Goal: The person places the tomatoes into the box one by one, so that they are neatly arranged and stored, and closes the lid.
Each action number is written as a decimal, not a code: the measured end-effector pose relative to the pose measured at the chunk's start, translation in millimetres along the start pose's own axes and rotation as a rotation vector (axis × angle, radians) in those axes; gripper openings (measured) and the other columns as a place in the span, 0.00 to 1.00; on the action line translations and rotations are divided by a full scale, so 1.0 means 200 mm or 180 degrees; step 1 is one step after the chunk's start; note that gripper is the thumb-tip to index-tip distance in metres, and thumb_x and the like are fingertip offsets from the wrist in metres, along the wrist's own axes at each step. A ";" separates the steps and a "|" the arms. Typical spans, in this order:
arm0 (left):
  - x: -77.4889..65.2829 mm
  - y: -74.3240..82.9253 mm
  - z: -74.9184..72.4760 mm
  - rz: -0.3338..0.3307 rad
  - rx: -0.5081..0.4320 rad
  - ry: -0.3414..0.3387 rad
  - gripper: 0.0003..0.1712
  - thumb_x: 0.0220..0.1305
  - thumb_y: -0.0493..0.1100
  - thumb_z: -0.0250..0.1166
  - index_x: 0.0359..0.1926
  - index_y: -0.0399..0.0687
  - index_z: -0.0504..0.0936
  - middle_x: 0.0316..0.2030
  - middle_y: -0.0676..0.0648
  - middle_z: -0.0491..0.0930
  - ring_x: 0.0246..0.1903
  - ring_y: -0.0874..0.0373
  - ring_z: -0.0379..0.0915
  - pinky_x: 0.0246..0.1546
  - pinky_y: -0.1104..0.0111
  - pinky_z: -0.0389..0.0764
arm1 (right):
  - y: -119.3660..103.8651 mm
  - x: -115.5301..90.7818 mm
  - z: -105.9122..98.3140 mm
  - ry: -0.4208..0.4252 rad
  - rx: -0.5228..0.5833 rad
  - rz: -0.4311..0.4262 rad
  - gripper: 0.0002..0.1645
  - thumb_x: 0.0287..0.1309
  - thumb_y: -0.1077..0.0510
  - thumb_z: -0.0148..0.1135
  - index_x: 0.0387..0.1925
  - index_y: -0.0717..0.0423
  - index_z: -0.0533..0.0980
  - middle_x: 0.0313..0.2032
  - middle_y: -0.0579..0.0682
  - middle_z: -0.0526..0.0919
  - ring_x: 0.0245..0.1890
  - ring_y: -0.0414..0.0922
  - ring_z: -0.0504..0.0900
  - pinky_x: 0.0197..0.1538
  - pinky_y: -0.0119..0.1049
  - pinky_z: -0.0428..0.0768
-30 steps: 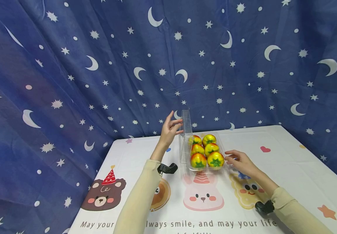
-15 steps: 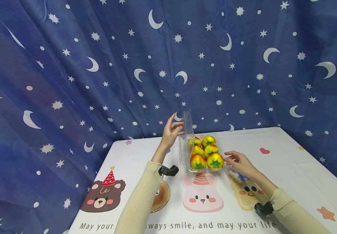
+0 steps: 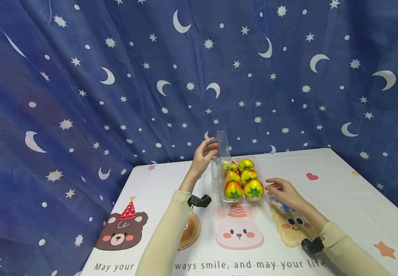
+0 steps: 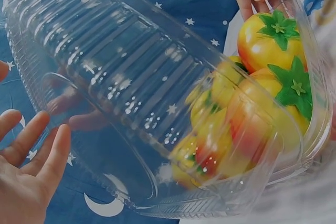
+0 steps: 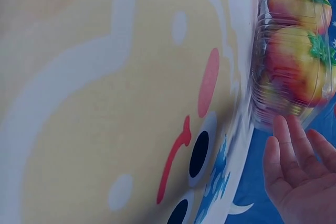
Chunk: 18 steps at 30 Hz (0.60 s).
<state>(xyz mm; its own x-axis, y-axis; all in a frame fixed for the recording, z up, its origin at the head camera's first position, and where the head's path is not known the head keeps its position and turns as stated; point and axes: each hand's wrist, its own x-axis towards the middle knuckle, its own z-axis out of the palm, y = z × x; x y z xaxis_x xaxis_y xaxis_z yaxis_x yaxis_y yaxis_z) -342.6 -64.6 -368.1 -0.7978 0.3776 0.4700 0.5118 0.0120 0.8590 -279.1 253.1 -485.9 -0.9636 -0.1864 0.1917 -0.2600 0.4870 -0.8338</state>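
Observation:
A clear plastic clamshell box (image 3: pixel 244 200) holds several yellow-and-red fruits (image 3: pixel 254 188) with green leafy tops, like tomatoes or persimmons. Its ribbed lid (image 4: pixel 142 77) stands steeply raised on the left side, leaning slightly over the fruits. My left hand (image 3: pixel 203 156) is at the outer face of the lid near its top, fingers loosely extended; the left wrist view shows them next to the clear plastic. At the box's right wall, my right hand (image 3: pixel 284 192) has its fingertips touching or almost touching the near right corner. In the right wrist view, the fingers (image 5: pixel 295 145) are extended below the box.
The box stands on a white tablecloth (image 3: pixel 351 214) printed with cartoon animals and lettering. Behind the table hangs a blue curtain (image 3: pixel 185 57) with moons and stars. A black wrist device (image 3: pixel 199 201) sits on my left wrist, another device (image 3: pixel 312 245) on my right.
The lid has tilted slightly to the right over the fruits, and my left hand has moved a little right with it, its raised index finger now lower. My right hand stays in place.

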 end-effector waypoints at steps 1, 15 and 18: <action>0.01 -0.02 0.00 0.0001 0.0007 0.0022 0.31 0.70 0.34 0.53 0.71 0.29 0.59 0.61 0.26 0.68 0.61 0.36 0.68 0.55 0.53 0.77 | 0.00 0.00 0.00 0.0000 -0.0004 0.0006 0.26 0.69 0.56 0.57 0.60 0.71 0.70 0.46 0.64 0.83 0.40 0.56 0.83 0.39 0.33 0.82; 0.00 -0.03 0.03 0.0005 0.0118 -0.0038 0.29 0.69 0.32 0.54 0.68 0.24 0.62 0.59 0.25 0.70 0.59 0.34 0.68 0.53 0.59 0.79 | -0.02 -0.02 0.00 0.0040 -0.0023 0.0055 0.26 0.68 0.56 0.57 0.61 0.70 0.69 0.45 0.65 0.83 0.40 0.57 0.83 0.39 0.34 0.82; 0.02 -0.11 0.04 -0.0043 0.0082 -0.0015 0.27 0.68 0.33 0.55 0.67 0.27 0.66 0.60 0.28 0.71 0.59 0.36 0.68 0.52 0.62 0.79 | -0.02 -0.03 0.00 0.0049 -0.0037 0.0056 0.27 0.68 0.57 0.57 0.61 0.71 0.69 0.43 0.64 0.83 0.39 0.57 0.83 0.39 0.34 0.81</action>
<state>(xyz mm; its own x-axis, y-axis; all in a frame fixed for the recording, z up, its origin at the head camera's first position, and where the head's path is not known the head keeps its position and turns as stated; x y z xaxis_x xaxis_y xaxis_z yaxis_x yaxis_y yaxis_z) -354.3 -57.0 -386.6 -0.8032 0.3817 0.4573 0.5090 0.0410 0.8598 -273.0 251.9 -484.7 -0.9689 -0.1646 0.1849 -0.2436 0.5000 -0.8311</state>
